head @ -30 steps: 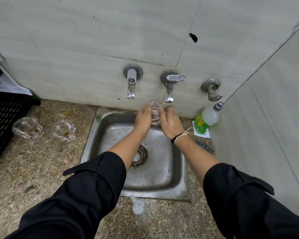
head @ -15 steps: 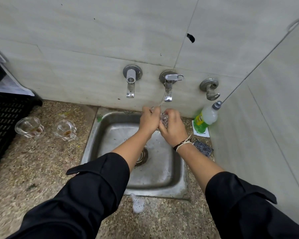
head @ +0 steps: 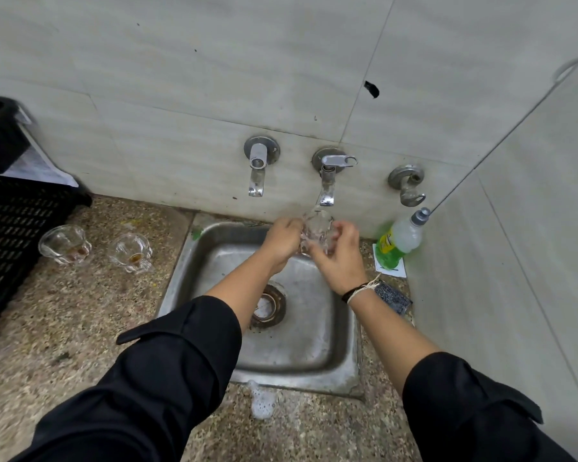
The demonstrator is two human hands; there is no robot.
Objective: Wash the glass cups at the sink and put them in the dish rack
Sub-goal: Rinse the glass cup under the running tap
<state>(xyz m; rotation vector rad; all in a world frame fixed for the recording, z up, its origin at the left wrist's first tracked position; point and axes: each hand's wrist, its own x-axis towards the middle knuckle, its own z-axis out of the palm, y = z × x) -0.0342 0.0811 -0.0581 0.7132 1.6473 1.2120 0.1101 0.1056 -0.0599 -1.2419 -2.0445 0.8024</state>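
While both hands grip it, ribbed clear glass cup (head: 317,232), dull steel sink (head: 344,331)

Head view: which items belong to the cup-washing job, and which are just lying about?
Job:
- glass cup, held by left hand and right hand under the middle tap
- two dirty cups on the counter
- sink
- black rack

Lying about:
- green soap bottle
- scrub pad
- left tap

Speckled beige-brown desk (head: 80,328), dull grey steel sink (head: 314,345) — green-and-yellow soap bottle (head: 397,241), black slotted crate (head: 10,235), black sleeves (head: 167,378).
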